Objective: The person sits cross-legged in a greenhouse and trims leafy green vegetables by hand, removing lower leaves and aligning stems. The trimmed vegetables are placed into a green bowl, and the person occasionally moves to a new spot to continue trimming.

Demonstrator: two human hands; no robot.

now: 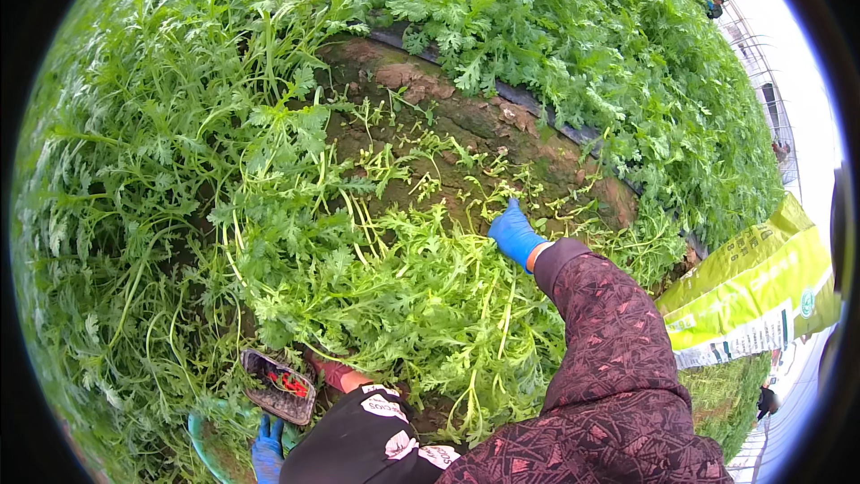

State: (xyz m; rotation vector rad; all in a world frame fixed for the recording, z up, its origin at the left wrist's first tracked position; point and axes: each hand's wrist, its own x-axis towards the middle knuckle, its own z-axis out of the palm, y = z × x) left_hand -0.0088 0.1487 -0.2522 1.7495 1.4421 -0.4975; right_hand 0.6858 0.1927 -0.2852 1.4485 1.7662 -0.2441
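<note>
My right hand (516,235), in a blue glove, is low over the edge of a heap of cut leafy greens (430,269) with lobed leaves. Its fingers are curled and partly hidden; whether a stem is in them is unclear. At the bottom edge, partly cut off, is my left hand (267,450), also blue-gloved, its visible fingers stretched and apart. It lies by a green basin (198,440) and just below a small plastic tray (292,407). Red pieces (287,383), too small to identify, lie in that tray.
Bare soil (437,114) strewn with plant trimmings (430,181) lies beyond the heap. Dense standing greens (114,181) rise at left, more behind a black plastic edging strip (521,97). A yellow-green printed bag (746,289) stands at right. Distant people (712,5) are beneath greenhouse hoops (759,47).
</note>
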